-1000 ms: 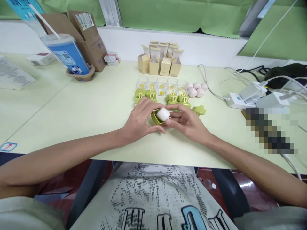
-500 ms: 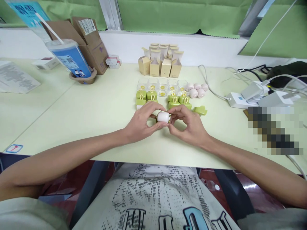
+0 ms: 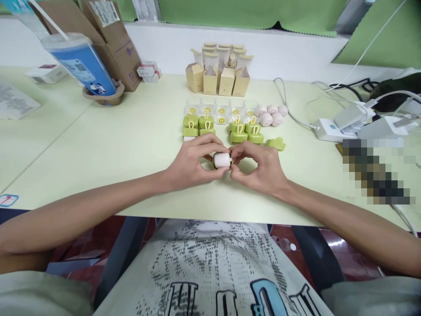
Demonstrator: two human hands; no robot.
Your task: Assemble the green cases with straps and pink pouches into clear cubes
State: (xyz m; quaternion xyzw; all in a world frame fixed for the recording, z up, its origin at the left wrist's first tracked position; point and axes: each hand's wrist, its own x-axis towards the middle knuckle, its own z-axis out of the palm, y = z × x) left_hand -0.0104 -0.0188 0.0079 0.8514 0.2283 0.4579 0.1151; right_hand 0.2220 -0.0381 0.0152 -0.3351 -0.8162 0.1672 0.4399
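Observation:
Between my hands is a small white rounded piece with a green rim (image 3: 222,160), held just above the table. My left hand (image 3: 194,163) is closed, pinching it from the left between thumb and fingers. On its right end, the thumb and fingertips of my right hand (image 3: 263,169) grip the green rim. Beyond my hands stand several green caps with cream loops (image 3: 238,137), in a left and a right group. A loose green piece (image 3: 276,143) lies to the right of them. Behind the caps are several clear cups with yellow round labels (image 3: 222,115).
Pale pink round pieces (image 3: 266,119) sit right of the cups. Small kraft boxes (image 3: 226,82) stand open against the wall. At left are a blue drink cup (image 3: 86,70) in a holder and a cardboard box (image 3: 123,59). A white power strip (image 3: 329,134) with cables lies right.
The camera view has tilted slightly down, so the table things sit higher in the picture. The white piece stays between both hands, turned slightly, with my right fingertips closer around its end.

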